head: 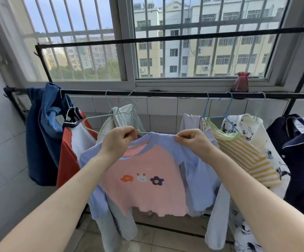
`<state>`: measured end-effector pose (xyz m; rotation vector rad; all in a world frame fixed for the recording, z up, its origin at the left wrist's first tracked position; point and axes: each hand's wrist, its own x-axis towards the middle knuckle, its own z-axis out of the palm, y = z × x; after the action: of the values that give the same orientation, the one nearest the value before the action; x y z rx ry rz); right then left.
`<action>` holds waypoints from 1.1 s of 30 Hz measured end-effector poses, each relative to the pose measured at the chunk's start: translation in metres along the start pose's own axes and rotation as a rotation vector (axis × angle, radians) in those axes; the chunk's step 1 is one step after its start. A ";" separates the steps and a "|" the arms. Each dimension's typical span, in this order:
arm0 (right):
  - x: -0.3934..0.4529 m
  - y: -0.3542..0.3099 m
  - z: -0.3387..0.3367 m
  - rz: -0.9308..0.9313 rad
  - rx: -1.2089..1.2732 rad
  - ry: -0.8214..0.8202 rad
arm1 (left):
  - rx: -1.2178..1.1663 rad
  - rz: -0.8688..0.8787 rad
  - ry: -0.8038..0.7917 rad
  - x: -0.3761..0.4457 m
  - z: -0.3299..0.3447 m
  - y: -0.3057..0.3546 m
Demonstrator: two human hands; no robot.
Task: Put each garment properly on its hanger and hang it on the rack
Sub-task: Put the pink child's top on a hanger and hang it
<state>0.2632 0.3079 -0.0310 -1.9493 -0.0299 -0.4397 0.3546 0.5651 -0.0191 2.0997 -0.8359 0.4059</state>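
I hold up a small pink and lavender shirt (143, 171) with flowers and a rabbit printed on its chest. My left hand (119, 140) pinches the left side of its neckline together with a pale green wire hanger (100, 118), which sticks out up and to the left. My right hand (191, 140) pinches the right shoulder of the shirt. The shirt hangs in front of the black rack bar (165, 93). Whether the hanger is partly inside the shirt is hidden by my left hand.
Several garments hang on the bar: a blue one (43, 135), a red and white one (71, 153), a pale green one (123, 115), a yellow striped one (244, 153), a floral one (267, 140), a navy one (300, 157). A red vase (240, 82) stands on the sill.
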 end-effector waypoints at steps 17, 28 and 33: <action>-0.019 0.055 -0.027 0.074 -0.125 0.188 | -0.032 -0.258 0.151 0.006 -0.023 -0.016; -0.022 0.072 -0.038 0.156 -0.386 -0.002 | -0.001 -0.256 0.280 0.019 -0.015 -0.010; -0.028 0.089 -0.045 0.297 -0.624 -0.153 | -0.101 -0.311 0.357 0.028 -0.020 -0.013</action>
<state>0.2440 0.2359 -0.1025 -2.5444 0.3307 -0.1004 0.3843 0.5750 0.0006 1.9431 -0.3098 0.5368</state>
